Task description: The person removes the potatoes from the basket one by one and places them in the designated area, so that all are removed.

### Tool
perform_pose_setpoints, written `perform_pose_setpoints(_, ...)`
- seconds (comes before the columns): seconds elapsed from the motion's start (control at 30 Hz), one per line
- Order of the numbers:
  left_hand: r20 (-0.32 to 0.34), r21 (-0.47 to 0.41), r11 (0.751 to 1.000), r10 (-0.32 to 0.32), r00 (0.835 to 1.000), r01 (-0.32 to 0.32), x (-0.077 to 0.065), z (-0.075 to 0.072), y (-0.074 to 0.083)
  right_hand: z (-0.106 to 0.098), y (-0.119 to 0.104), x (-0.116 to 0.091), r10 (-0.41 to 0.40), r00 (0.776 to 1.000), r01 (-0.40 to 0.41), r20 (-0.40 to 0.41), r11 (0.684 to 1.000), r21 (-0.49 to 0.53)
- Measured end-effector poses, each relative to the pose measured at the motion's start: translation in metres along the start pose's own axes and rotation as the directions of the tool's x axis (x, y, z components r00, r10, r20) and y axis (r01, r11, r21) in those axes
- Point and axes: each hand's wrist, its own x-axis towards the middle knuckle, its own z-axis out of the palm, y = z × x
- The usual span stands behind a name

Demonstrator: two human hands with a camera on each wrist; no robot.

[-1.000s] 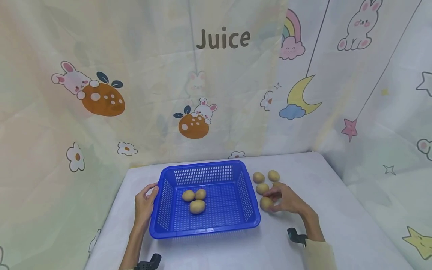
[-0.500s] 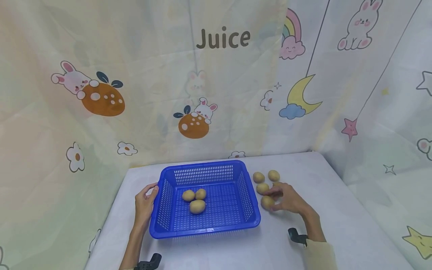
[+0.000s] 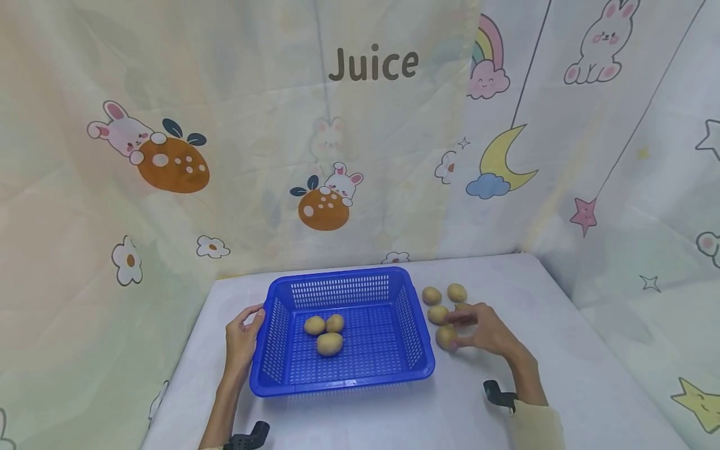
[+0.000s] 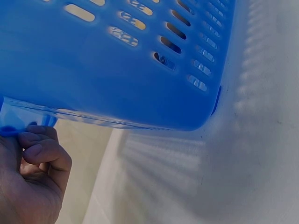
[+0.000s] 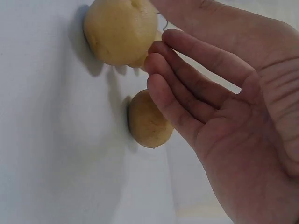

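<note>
A blue plastic basket [image 3: 342, 386] with slotted walls stands on the table, three potatoes [image 3: 329, 344] lying in its left half. My left hand [image 3: 240, 342] holds the basket's left rim; the left wrist view shows the fingers [image 4: 44, 151] curled at the rim's underside. To the right of the basket, my right hand [image 3: 486, 331] is by the nearest loose potato [image 3: 446, 337], thumb close against it. In the right wrist view its fingers [image 5: 187, 88] are loosely bent, with nothing gripped, and a farther potato [image 5: 148, 120] is partly behind them.
Several more loose potatoes [image 3: 432, 295] lie at the basket's right side, one partly hidden by my right hand. A white cloth covers the table [image 3: 562, 350]. Printed curtains [image 3: 253, 156] hang behind and at both sides.
The nearest loose potato has shifted slightly away from me and to the right. My right hand has drawn a little to the right, its fingers looser. The left hand and basket keep their place.
</note>
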Motion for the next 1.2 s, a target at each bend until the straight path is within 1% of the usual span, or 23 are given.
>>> perform_pose_setpoints(0.2,-0.004,0.007,1.000,0.014,1.000,-0.014,-0.001,0.002,0.002,-0.003,0.000,-0.002,-0.006,0.998,0.006,-0.064,1.000,0.014)
perform_pose_setpoints(0.33,0.001,0.013,1.000,0.020,1.000,-0.020,-0.001,0.001,0.001,-0.006,-0.001,-0.001,-0.023,0.993,0.028,-0.112,0.999,0.040)
perform_pose_setpoints(0.47,0.003,0.006,1.000,0.020,1.000,-0.020,-0.001,0.001,0.000,-0.012,-0.002,0.005,-0.062,0.985,0.073,-0.163,0.995,0.064)
perform_pose_setpoints(0.63,0.007,0.005,1.000,0.017,1.000,-0.017,0.001,0.001,-0.001,-0.021,-0.009,0.014,-0.088,0.974,0.109,-0.210,0.990,0.092)
perform_pose_setpoints(0.8,0.007,0.000,1.000,0.006,1.000,-0.006,0.001,0.001,-0.002,-0.025,-0.030,0.031,-0.130,0.964,0.158,-0.230,0.982,0.105)
perform_pose_setpoints(1.03,-0.001,-0.015,1.000,0.016,1.000,-0.016,0.000,0.000,0.001,-0.021,-0.068,0.059,-0.149,0.965,0.173,-0.214,0.980,0.100)
perform_pose_setpoints(1.2,-0.001,-0.015,1.000,0.011,1.000,-0.011,-0.001,-0.001,0.002,-0.015,-0.087,0.075,-0.179,0.964,0.211,-0.196,0.965,0.157)
